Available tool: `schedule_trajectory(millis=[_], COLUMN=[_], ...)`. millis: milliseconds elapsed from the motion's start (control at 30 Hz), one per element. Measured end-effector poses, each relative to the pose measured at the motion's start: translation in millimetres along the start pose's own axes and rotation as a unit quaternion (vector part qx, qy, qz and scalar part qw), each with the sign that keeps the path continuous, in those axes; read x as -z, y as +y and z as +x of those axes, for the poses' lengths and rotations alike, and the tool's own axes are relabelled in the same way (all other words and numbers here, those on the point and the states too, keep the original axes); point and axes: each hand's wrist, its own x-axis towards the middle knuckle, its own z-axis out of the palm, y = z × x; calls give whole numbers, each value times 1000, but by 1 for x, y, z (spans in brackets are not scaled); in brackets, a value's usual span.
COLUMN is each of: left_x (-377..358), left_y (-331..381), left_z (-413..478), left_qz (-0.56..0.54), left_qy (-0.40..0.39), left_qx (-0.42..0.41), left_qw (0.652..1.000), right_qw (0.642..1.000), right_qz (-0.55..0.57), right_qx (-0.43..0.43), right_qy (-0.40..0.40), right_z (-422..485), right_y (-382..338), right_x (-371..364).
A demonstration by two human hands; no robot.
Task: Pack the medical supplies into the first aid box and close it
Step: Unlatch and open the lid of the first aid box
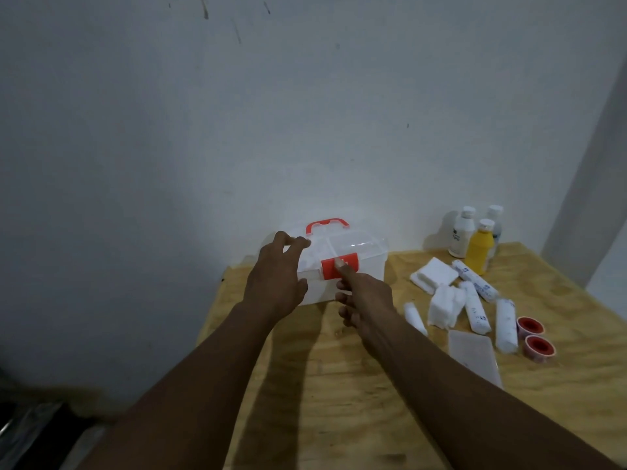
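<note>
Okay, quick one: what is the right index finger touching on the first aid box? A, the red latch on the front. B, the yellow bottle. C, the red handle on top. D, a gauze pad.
A: the right hand points its index finger onto the red latch on the front of the first aid box.

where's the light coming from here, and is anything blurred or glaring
Head view: light seems to come from above and behind the person, since both forearms cast long shadows forward over the wooden table; small glare streak on the clear lid of the first aid box; the right hand looks slightly motion-smeared; wide-angle bending tilts the wall edge at right.
</note>
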Motion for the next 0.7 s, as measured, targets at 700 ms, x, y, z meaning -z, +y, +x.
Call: schedule_trajectory(millis=[700], left_x=[10], left_y=[-10], left_z=[-4], left_qz=[-72], left_qy=[54], left_qx=[-66], left_qw=[994], right_qw=[842], right_qz=[-453], right_qx=[290], right_qy=[43], right_z=[39], right_y=[-68], right_x=[34])
